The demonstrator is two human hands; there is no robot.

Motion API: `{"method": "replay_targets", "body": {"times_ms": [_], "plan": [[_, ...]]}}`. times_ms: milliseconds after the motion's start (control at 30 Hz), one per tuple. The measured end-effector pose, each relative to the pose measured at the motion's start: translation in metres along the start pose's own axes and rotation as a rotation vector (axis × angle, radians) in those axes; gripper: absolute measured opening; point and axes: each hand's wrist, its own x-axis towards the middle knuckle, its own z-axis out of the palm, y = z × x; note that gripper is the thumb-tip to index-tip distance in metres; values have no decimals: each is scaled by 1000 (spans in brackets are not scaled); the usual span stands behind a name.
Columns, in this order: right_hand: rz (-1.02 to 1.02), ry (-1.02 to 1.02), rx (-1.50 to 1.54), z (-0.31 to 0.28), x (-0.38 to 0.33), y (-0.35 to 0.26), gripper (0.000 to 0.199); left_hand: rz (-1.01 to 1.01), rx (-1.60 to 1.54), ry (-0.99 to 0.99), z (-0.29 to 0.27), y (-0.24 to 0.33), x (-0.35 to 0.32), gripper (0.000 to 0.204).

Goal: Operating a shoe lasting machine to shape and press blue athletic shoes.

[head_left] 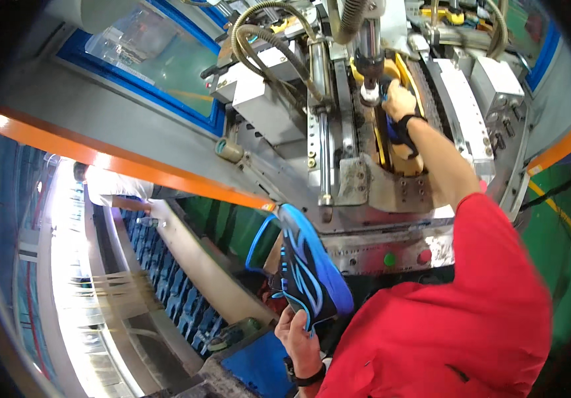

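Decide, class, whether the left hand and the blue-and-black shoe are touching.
Touching. The head view shows the left hand at the near end of the blue-and-black shoe, its thumb lying over the edge.

To our left, an orange beam (186,182) slants down beneath a window with a blue frame (126,81). Below it, we note a co-worker in a white shirt (113,186), bent beside a conveyor of blue segments (169,285); a pale side panel (212,268) runs along its near edge. Lower centre: a blue-topped surface (259,365). Far right, we see green floor (557,282) crossed by a yellow line (566,222).
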Motion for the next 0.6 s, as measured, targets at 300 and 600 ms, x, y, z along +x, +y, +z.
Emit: {"method": "replay_targets", "body": {"times_ms": [300,600], "plan": [[-779,54,534,-92,-273,9,19,-131,-286,452,2,-44,-59,15],[-1011,-479,314,64,-393,66,19,-137,-221,367,20,-63,-89,25]]}}
